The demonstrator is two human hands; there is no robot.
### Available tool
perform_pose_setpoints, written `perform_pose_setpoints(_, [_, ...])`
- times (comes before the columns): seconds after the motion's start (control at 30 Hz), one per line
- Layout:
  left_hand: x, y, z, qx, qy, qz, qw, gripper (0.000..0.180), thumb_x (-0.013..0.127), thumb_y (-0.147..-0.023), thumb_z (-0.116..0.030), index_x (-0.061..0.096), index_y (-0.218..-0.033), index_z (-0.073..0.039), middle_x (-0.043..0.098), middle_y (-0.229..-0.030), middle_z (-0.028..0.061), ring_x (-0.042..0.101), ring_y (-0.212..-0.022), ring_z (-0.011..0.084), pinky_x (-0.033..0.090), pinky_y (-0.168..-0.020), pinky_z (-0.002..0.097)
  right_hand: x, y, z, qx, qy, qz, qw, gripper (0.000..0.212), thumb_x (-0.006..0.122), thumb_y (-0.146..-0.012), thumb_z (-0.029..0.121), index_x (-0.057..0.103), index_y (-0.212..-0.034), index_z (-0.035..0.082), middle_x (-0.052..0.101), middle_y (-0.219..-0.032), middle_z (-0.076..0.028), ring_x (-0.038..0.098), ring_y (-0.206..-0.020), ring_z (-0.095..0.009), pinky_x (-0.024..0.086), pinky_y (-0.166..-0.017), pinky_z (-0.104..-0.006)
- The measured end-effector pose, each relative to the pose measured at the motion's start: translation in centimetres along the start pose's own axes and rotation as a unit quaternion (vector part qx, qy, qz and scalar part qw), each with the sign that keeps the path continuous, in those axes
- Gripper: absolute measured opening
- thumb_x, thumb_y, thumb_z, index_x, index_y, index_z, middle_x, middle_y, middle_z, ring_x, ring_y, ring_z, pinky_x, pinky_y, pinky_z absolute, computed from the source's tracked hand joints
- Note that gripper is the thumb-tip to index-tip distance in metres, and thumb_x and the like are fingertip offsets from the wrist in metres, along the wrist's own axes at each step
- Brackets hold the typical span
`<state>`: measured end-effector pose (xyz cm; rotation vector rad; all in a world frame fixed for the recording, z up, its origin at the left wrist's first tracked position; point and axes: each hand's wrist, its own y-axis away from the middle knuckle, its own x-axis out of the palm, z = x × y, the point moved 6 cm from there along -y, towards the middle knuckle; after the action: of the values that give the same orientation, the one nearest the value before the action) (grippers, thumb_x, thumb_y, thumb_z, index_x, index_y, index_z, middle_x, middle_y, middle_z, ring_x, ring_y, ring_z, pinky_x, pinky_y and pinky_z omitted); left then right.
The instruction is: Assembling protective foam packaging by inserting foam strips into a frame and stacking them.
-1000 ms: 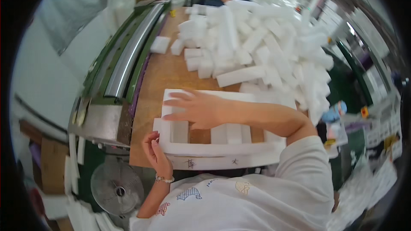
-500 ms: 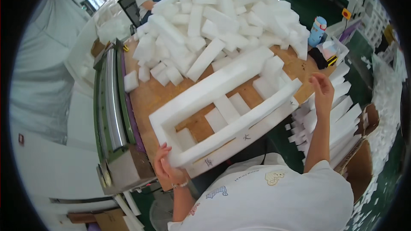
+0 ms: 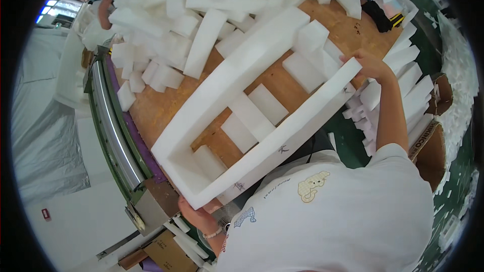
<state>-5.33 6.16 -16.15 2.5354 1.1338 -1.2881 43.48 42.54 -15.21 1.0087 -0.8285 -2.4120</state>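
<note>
Now my whole view has swung round, so the brown bench (image 3: 345, 22) slants beneath me more steeply than half a second ago. The heap of white blocks (image 3: 201, 45) fills it between eleven and one o'clock, and the roller machine (image 3: 115, 128) stands at nine. At the middle of the dial, over the near side of the bench, is my white foam frame (image 3: 227, 88); whether it is lifted off the wood I cannot tell. Its long axis runs from about half past seven to half past one, steeper in view than before, though my own turning may account for much of that. The corner formed with the short end wall (image 3: 174, 171) points down toward seven; the other end aims past the heap. Inside, a crosspiece (image 3: 252, 116) spans the gap, with loose-looking blocks beside it.

The main change is in my hands. My right hand (image 3: 373, 65), which hung clear of the foam, has come in at two o'clock and grasps the end of the near wall. My left hand (image 3: 196, 216), at seven, has slipped lower and cups the bottom corner, its fingers partly hidden. To my judgement, that gives me control of both ends, where one hand alone could only steady a corner.
</note>
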Motion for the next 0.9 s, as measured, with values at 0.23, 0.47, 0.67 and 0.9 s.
perform_pose_setpoints(0.23, [2.3, 2.1, 0.8, -0.398, 0.347, 0.063, 0.847, 0.037, 0.054, -0.096, -0.024, 0.052, -0.124, 0.001, 0.060, -0.116, 0.0124, 0.057, -0.101, 0.0241, 0.046, -0.088, 0.0351, 1.0, -1.6, -1.9, 0.008, -0.125, -0.026, 0.992, 0.041, 0.062, -0.088, 0.044, 0.067, -0.088, 0.003, 0.059, -0.074, -0.003, 0.052, -0.072, -0.013, 0.045, -0.066, -0.0265])
perform_pose_setpoints(0.47, [2.4, 1.5, 4.7, -0.423, 0.391, 0.119, 0.809, 0.041, 0.057, -0.095, -0.027, 0.052, -0.127, -0.001, 0.060, -0.118, 0.0119, 0.059, -0.101, 0.0262, 0.048, -0.088, 0.0361, 2.2, -2.4, -2.0, 0.064, -0.263, 0.160, 0.949, 0.037, 0.062, -0.087, 0.043, 0.065, -0.090, 0.007, 0.047, -0.068, -0.002, 0.041, -0.059, -0.012, 0.039, -0.054, -0.0258])
perform_pose_setpoints(0.67, [3.8, 0.5, 5.1, -0.449, 0.479, 0.167, 0.735, 0.041, 0.056, -0.095, -0.029, 0.052, -0.128, -0.004, 0.061, -0.117, 0.0108, 0.059, -0.101, 0.0271, 0.048, -0.089, 0.0378, 1.5, -3.7, -2.4, 0.172, -0.240, 0.247, 0.923, 0.040, 0.057, -0.089, 0.046, 0.064, -0.098, 0.008, 0.054, -0.076, -0.005, 0.049, -0.064, -0.012, 0.044, -0.058, -0.0258])
perform_pose_setpoints(0.9, [3.2, -2.1, 1.6, -0.428, 0.603, 0.200, 0.643, 0.043, 0.055, -0.094, -0.031, 0.052, -0.130, -0.007, 0.060, -0.127, 0.0079, 0.057, -0.114, 0.0247, 0.050, -0.088, 0.0409, 0.7, -1.3, 2.1, -0.036, -0.292, 0.211, 0.932, 0.051, 0.045, -0.096, 0.048, 0.059, -0.121, 0.005, 0.064, -0.112, -0.013, 0.062, -0.098, -0.024, 0.049, -0.086, -0.0321])
